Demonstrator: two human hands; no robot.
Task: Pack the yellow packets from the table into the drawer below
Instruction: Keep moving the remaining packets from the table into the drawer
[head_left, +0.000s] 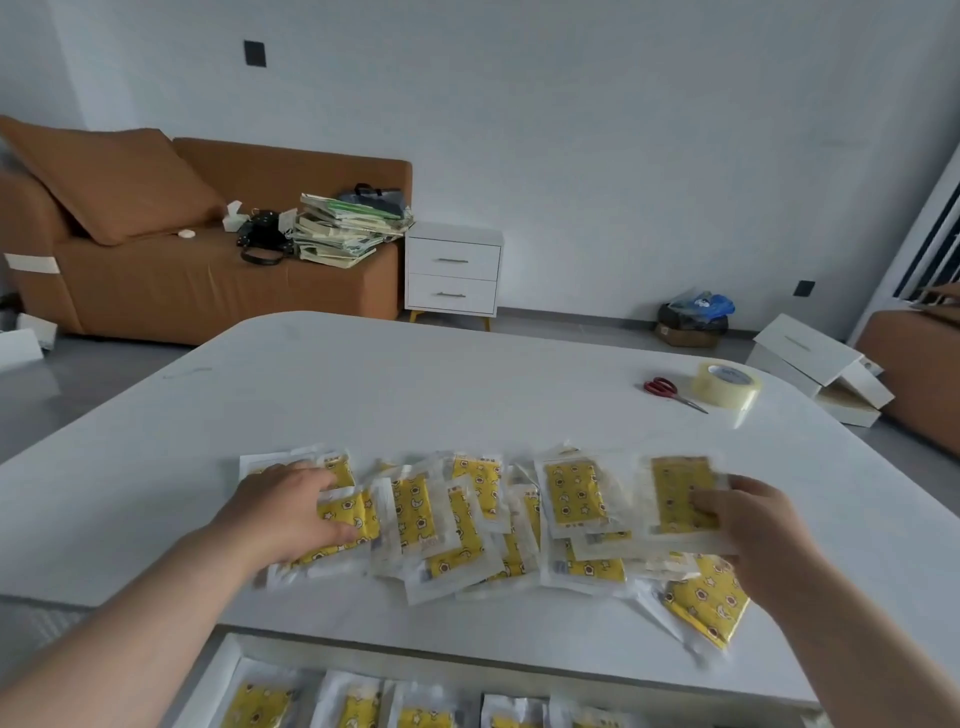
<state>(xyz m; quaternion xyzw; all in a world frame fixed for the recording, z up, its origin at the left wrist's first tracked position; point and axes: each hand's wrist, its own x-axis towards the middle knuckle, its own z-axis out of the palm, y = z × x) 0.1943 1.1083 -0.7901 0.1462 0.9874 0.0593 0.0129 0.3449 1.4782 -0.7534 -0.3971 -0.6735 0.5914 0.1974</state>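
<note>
Clearly the right hand (753, 525) pinches one packet (680, 493) at 3 o'clock of the yellow packets (457, 519) on the table (467, 389), long axis toward 12; the drawer (208, 686) lies at 6 (right below). The left hand (280, 509) is blurred, so its grip I cannot tell.

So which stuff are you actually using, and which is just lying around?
For the job: yellow packets piled on the table; drawer below, some packets already inside; left hand on the pile; right hand pinching one packet.
Just lying about: scissors, tape roll, books on the sofa.
</note>
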